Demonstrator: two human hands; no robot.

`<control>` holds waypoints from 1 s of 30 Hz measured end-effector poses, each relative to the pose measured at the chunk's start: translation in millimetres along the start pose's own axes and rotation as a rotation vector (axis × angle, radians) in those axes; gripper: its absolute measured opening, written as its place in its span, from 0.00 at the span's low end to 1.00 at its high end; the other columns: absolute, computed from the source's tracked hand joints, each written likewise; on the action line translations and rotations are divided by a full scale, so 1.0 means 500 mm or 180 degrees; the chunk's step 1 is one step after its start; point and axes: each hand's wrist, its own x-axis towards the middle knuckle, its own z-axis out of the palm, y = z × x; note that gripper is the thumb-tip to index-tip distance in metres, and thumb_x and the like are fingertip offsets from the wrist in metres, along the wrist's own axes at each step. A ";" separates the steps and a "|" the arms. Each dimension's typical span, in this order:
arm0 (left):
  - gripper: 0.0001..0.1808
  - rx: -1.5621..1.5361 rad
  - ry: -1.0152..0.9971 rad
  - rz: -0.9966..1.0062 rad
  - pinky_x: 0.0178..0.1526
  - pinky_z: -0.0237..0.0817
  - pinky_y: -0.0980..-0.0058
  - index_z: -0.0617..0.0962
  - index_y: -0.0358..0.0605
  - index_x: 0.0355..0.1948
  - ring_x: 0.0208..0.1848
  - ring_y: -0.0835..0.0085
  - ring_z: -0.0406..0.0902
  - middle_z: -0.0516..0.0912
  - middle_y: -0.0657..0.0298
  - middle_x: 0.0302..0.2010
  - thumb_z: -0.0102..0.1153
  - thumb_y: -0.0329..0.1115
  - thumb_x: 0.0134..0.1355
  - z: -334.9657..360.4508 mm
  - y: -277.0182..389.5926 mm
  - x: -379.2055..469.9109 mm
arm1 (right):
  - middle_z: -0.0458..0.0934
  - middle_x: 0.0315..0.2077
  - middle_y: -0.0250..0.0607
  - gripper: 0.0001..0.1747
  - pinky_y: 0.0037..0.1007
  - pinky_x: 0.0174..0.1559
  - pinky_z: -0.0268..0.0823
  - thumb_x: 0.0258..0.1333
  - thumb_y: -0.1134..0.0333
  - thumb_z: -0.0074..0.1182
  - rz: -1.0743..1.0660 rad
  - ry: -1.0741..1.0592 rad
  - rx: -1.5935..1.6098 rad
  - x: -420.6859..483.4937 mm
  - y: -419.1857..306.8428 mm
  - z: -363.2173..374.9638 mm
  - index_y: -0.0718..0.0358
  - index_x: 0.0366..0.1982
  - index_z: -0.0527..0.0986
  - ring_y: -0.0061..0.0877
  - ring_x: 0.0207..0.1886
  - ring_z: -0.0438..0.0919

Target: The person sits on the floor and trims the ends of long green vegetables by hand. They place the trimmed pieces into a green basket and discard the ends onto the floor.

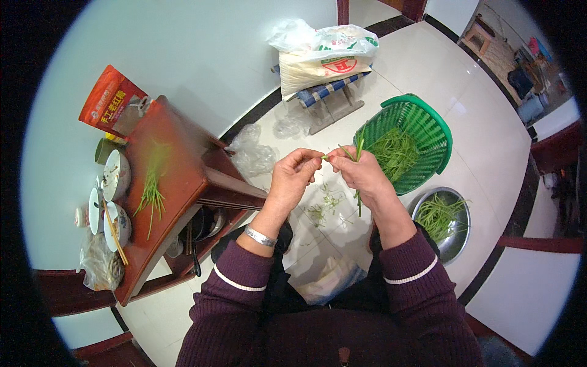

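Both hands meet in front of me over the tiled floor. My right hand [360,169] grips a few green stalks [359,149], which stick out above and below the fist. Thumb and forefinger of my left hand [296,172] pinch the pale end of a stalk [325,157] that runs across to the right fingertips. Just beyond the right hand stands a green plastic basket [433,124] with thin green stalks [394,151] inside. Closer on the right, a metal bowl [454,250] holds more green stalks [438,215]. Plant scraps [331,199] lie on the floor below my hands.
On the left, a reddish wooden table [179,169] carries a bunch of stalks [153,192], several bowls [117,176], chopsticks [114,234] and a red printed pouch [114,103]. A filled plastic sack [321,64] rests on a folding stool [330,91]. Clear plastic bags [252,153] lie nearby.
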 end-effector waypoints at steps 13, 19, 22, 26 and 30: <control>0.04 0.2434 0.0286 0.1538 0.32 0.66 0.72 0.77 0.40 0.30 0.30 0.62 0.75 0.77 0.57 0.27 0.54 0.27 0.52 -0.019 -0.005 -0.010 | 0.76 0.22 0.42 0.13 0.26 0.30 0.64 0.49 0.64 0.52 -0.1161 0.0110 -0.2066 0.011 0.025 0.002 0.70 0.30 0.73 0.21 0.27 0.72; 0.05 0.2482 0.0074 0.1554 0.32 0.66 0.68 0.76 0.42 0.28 0.30 0.59 0.74 0.76 0.58 0.27 0.52 0.31 0.52 -0.023 0.008 -0.015 | 0.72 0.19 0.30 0.08 0.18 0.28 0.61 0.49 0.69 0.51 -0.0816 0.0010 -0.1738 0.003 0.027 0.003 0.69 0.26 0.73 0.13 0.24 0.67; 0.05 0.2648 0.0037 0.1617 0.32 0.66 0.68 0.76 0.42 0.28 0.30 0.59 0.74 0.76 0.57 0.27 0.52 0.32 0.52 -0.034 -0.003 -0.017 | 0.72 0.19 0.31 0.08 0.20 0.28 0.61 0.48 0.69 0.51 -0.0857 -0.0097 -0.1721 0.003 0.026 0.015 0.68 0.26 0.72 0.15 0.24 0.67; 0.04 0.2527 -0.0097 0.1682 0.32 0.66 0.70 0.77 0.41 0.27 0.29 0.60 0.74 0.76 0.57 0.26 0.53 0.29 0.51 -0.035 -0.002 -0.014 | 0.72 0.19 0.31 0.09 0.22 0.29 0.61 0.46 0.67 0.51 -0.0761 -0.0001 -0.1883 0.000 0.016 0.012 0.67 0.25 0.72 0.16 0.24 0.67; 0.03 0.2139 -0.0156 0.1393 0.31 0.66 0.73 0.77 0.40 0.28 0.28 0.64 0.75 0.77 0.58 0.26 0.53 0.26 0.51 -0.025 0.004 -0.010 | 0.70 0.17 0.27 0.07 0.19 0.25 0.57 0.44 0.67 0.51 -0.0427 -0.0009 -0.1443 0.010 0.021 0.006 0.64 0.21 0.72 0.13 0.21 0.64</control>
